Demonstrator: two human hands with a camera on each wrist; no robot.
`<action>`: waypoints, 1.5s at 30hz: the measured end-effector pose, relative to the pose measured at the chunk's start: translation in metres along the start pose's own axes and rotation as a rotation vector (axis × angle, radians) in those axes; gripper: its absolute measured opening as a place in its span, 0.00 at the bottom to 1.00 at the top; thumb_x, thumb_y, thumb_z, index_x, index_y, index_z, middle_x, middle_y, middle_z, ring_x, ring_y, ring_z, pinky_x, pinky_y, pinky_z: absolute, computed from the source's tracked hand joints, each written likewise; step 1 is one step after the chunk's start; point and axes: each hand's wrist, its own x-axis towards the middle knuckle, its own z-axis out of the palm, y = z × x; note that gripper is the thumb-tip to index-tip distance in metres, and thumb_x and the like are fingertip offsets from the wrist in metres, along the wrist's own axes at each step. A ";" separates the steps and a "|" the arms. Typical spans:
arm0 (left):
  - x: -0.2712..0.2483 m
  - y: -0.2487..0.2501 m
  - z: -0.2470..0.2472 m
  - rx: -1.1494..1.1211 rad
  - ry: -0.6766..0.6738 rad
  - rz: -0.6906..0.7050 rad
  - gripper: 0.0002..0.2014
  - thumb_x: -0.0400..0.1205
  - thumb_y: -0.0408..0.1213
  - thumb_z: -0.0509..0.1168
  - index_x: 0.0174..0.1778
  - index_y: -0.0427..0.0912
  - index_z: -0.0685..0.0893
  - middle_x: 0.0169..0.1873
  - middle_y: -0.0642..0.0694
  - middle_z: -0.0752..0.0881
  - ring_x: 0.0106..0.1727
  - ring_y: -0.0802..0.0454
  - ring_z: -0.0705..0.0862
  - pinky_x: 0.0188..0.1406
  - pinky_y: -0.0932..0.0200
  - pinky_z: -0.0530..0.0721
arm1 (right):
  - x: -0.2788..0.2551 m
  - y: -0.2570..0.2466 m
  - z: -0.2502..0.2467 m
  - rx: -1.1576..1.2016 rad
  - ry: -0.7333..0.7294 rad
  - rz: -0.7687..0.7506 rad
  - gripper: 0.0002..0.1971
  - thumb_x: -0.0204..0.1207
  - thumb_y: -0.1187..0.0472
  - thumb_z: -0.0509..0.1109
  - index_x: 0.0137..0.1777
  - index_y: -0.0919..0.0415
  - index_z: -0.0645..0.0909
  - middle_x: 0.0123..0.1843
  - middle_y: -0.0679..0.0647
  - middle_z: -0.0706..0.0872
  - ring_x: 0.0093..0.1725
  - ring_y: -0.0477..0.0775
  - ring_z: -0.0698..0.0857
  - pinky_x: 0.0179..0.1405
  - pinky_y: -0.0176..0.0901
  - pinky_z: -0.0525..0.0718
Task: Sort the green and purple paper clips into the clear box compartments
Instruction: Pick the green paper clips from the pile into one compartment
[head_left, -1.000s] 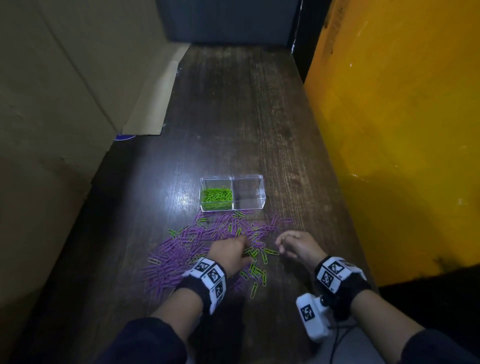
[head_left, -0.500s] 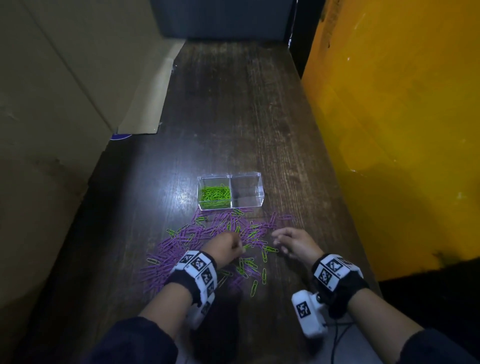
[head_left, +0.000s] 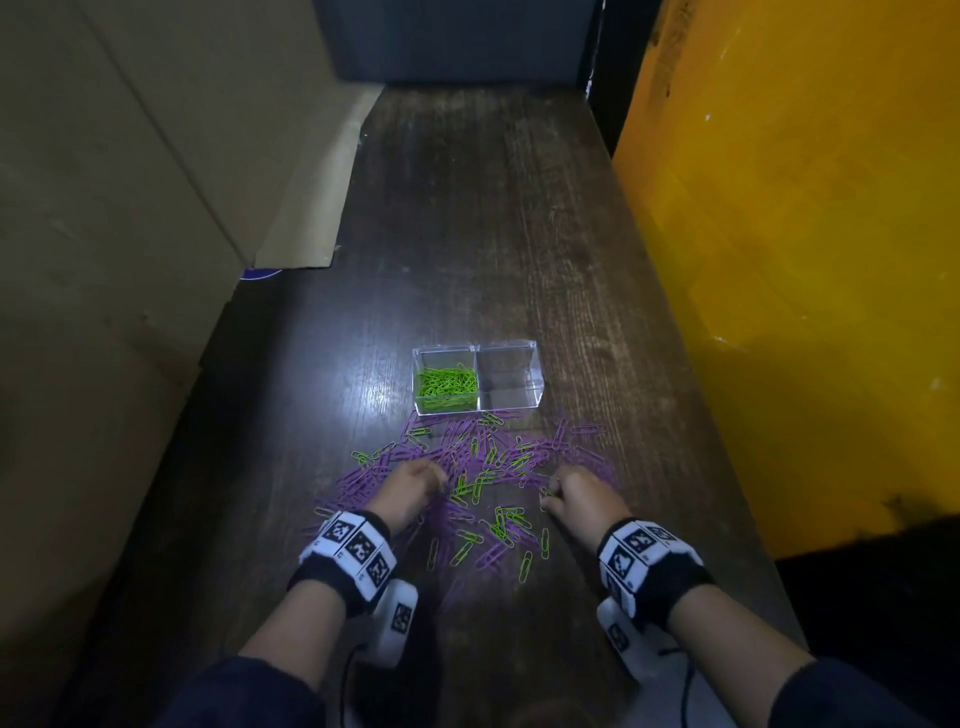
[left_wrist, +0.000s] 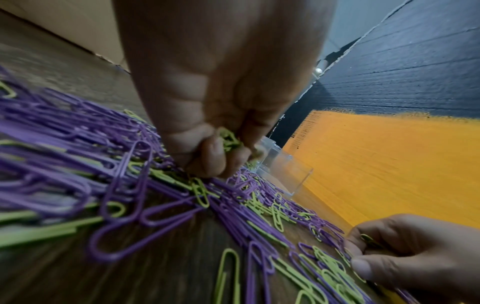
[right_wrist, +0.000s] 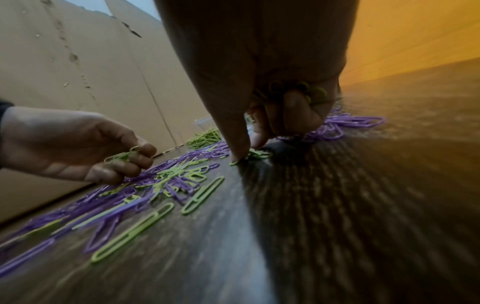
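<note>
Left compartment (head_left: 445, 385) holds green clips; right compartment (head_left: 506, 376) empty — mixed pile (head_left: 467, 467) remains. Left hand (head_left: 410, 486) and right hand (head_left: 582, 496) both grip green clips.

A long dark wooden table (head_left: 493, 234) carried a clear two-part box (head_left: 478, 378) with green clips in its left part, a loose spread of purple and green paper clips (head_left: 467, 467) just before it, and cardboard (head_left: 311, 208) along its left edge.
</note>
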 end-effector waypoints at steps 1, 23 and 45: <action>0.002 -0.003 0.000 -0.072 0.048 -0.022 0.20 0.83 0.23 0.48 0.27 0.41 0.73 0.08 0.53 0.71 0.15 0.58 0.67 0.15 0.69 0.60 | 0.001 -0.002 0.001 0.006 -0.017 0.011 0.12 0.76 0.55 0.68 0.48 0.66 0.81 0.55 0.63 0.85 0.57 0.62 0.84 0.54 0.46 0.79; 0.005 0.005 0.025 0.940 0.087 0.176 0.11 0.81 0.48 0.60 0.53 0.47 0.80 0.53 0.44 0.87 0.56 0.44 0.84 0.52 0.53 0.80 | -0.002 0.006 -0.022 1.327 -0.220 0.356 0.14 0.80 0.66 0.55 0.33 0.61 0.73 0.24 0.50 0.68 0.13 0.40 0.67 0.09 0.27 0.58; 0.015 0.011 0.019 -0.091 0.073 -0.049 0.24 0.83 0.29 0.49 0.19 0.43 0.73 0.11 0.53 0.69 0.18 0.54 0.65 0.21 0.65 0.58 | 0.032 -0.002 -0.022 0.167 0.018 0.135 0.18 0.74 0.60 0.67 0.23 0.62 0.72 0.26 0.60 0.81 0.35 0.58 0.82 0.36 0.41 0.72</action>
